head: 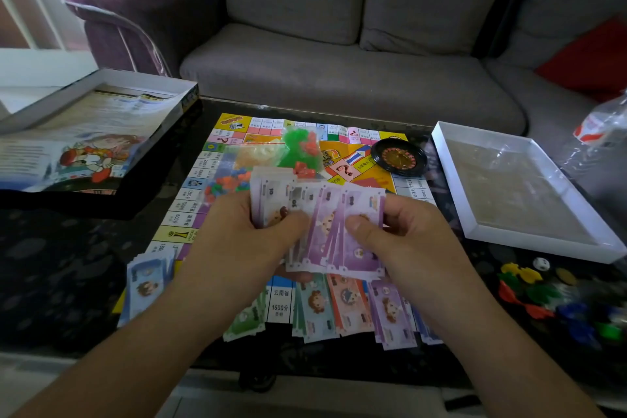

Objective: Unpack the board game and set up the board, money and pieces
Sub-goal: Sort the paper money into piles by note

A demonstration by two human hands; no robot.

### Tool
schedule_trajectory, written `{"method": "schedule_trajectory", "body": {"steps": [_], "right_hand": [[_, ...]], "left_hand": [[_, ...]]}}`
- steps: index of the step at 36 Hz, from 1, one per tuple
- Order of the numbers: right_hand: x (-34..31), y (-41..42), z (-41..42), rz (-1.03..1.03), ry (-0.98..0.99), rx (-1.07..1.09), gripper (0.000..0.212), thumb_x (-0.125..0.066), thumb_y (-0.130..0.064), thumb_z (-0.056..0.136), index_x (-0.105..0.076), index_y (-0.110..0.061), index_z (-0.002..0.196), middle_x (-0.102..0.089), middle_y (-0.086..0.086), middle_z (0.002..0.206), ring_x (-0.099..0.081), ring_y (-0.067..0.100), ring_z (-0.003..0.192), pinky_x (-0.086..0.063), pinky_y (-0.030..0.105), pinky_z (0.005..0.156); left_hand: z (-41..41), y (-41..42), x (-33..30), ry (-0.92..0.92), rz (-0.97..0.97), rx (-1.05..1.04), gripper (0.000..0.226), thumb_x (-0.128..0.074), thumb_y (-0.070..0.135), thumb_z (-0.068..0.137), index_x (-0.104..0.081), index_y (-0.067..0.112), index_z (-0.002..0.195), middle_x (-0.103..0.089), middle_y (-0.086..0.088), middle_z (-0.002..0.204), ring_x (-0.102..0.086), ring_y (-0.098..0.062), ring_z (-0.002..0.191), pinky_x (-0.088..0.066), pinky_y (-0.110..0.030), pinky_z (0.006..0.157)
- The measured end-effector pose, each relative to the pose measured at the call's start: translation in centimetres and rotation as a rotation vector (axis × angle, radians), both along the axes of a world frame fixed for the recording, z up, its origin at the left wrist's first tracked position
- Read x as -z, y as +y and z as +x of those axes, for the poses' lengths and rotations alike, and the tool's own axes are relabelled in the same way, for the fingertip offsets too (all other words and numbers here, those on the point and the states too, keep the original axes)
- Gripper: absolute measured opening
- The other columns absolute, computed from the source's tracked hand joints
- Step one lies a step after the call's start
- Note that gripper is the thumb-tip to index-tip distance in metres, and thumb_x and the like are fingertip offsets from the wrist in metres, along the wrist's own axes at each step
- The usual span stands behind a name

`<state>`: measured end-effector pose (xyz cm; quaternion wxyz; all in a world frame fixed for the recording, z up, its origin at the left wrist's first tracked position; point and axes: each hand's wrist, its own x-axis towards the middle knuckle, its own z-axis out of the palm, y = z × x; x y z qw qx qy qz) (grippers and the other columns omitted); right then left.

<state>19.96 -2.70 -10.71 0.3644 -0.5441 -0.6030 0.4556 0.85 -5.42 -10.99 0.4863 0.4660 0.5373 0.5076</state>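
The game board (190,214) lies unfolded on the dark table. Above its middle my left hand (244,231) and my right hand (407,231) both grip a fanned stack of play money (325,224), mostly purple notes, with thumbs on top. Sorted piles of notes lie along the board's near edge: blue (147,282), green (246,319), teal (315,305), orange (349,302) and purple (390,312). Bags of green and red houses (300,146) and small coloured pieces (227,181) rest on the board. A black roulette wheel (398,156) sits at its far right.
The open box (101,132) with a printed sheet inside stands at the left. A white box tray (529,237) lies at the right, with loose coloured pawns (543,299) and a white die (541,263) near it. A grey sofa (339,78) runs behind the table.
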Motion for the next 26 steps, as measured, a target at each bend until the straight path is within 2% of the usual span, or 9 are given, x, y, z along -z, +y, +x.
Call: {"method": "schedule_trajectory", "body": {"steps": [3,5,9,12,14,17,20,23,26], "right_hand": [[0.0,-0.2,-0.3,0.037,-0.051,-0.008,0.013,-0.067,-0.028,0.101,-0.078,-0.034,0.101,-0.079,-0.012,0.093,-0.076,0.009,0.084,-0.063,0.045,0.084],[0.2,-0.4,-0.8,0.064,-0.099,-0.02,0.011,-0.066,-0.031,0.101,-0.076,-0.034,0.1,-0.077,-0.011,0.092,-0.074,0.008,0.082,-0.064,0.043,0.079],[0.8,-0.9,-1.9,0.161,-0.162,-0.035,0.007,-0.068,-0.029,0.1,-0.073,-0.033,0.099,-0.073,-0.015,0.092,-0.071,0.006,0.084,-0.062,0.032,0.074],[0.9,-0.9,-2.2,0.156,-0.206,-0.075,0.008,-0.067,-0.028,0.1,-0.074,-0.031,0.101,-0.074,-0.014,0.092,-0.071,0.005,0.083,-0.059,0.027,0.071],[0.5,-0.5,-1.5,0.094,-0.2,-0.051,0.008,-0.067,-0.027,0.101,-0.074,-0.031,0.101,-0.076,-0.01,0.094,-0.073,0.006,0.083,-0.062,0.027,0.071],[-0.9,0.5,0.8,0.008,-0.139,0.075,0.011,-0.063,-0.029,0.103,-0.071,-0.035,0.098,-0.077,-0.01,0.094,-0.074,-0.001,0.079,-0.055,0.015,0.06],[-1.9,1.5,3.5,-0.049,-0.083,0.204,0.023,-0.061,-0.026,0.105,-0.075,-0.033,0.088,-0.077,-0.005,0.079,-0.07,0.012,0.067,-0.049,0.027,0.064],[-1.3,2.2,5.6,-0.147,-0.112,0.25,0.032,-0.061,-0.019,0.105,-0.07,-0.016,0.074,-0.059,0.01,0.069,-0.045,0.012,0.044,-0.036,0.026,0.051],[-0.6,2.1,6.4,-0.239,-0.233,0.152,0.03,-0.061,-0.015,0.105,-0.068,-0.013,0.076,-0.058,0.012,0.068,-0.042,0.017,0.045,-0.036,0.026,0.049]], "left_hand": [[-0.3,0.2,0.9,0.195,0.071,-0.088,0.013,-0.067,0.01,0.097,-0.074,0.003,0.088,-0.072,-0.024,0.081,-0.074,-0.03,0.067,-0.06,-0.028,0.049],[-0.4,0.2,1.4,0.334,0.109,-0.106,0.025,-0.07,0.018,0.095,-0.068,-0.006,0.086,-0.066,-0.029,0.076,-0.07,-0.039,0.067,-0.058,-0.038,0.047],[0.2,0.2,1.5,0.412,0.117,-0.09,0.023,-0.07,0.02,0.095,-0.071,0.0,0.083,-0.066,-0.02,0.066,-0.069,-0.031,0.058,-0.057,-0.036,0.046],[0.3,0.2,1.8,0.496,0.113,-0.055,0.021,-0.069,0.027,0.093,-0.073,0.011,0.079,-0.068,-0.008,0.062,-0.069,-0.024,0.057,-0.058,-0.047,0.054],[0.3,0.2,1.6,0.405,0.078,-0.034,0.016,-0.069,0.023,0.095,-0.075,0.012,0.085,-0.074,-0.008,0.07,-0.074,-0.025,0.062,-0.061,-0.048,0.055],[0.1,0.4,0.8,0.188,-0.004,-0.056,0.012,-0.069,0.01,0.097,-0.077,0.017,0.092,-0.08,-0.001,0.083,-0.078,-0.017,0.067,-0.064,-0.035,0.055],[-0.4,0.8,0.6,0.036,-0.059,-0.062,0.013,-0.069,0.008,0.097,-0.073,0.01,0.109,-0.081,-0.005,0.098,-0.08,-0.027,0.076,-0.066,-0.044,0.062],[-0.7,1.1,0.6,0.003,-0.078,-0.076,0.017,-0.069,0.008,0.097,-0.072,0.007,0.114,-0.081,-0.006,0.101,-0.08,-0.031,0.08,-0.065,-0.05,0.067],[-0.6,1.2,0.4,-0.006,-0.07,-0.082,0.016,-0.07,0.008,0.096,-0.073,0.008,0.112,-0.081,-0.005,0.098,-0.08,-0.029,0.081,-0.065,-0.051,0.069]]}}
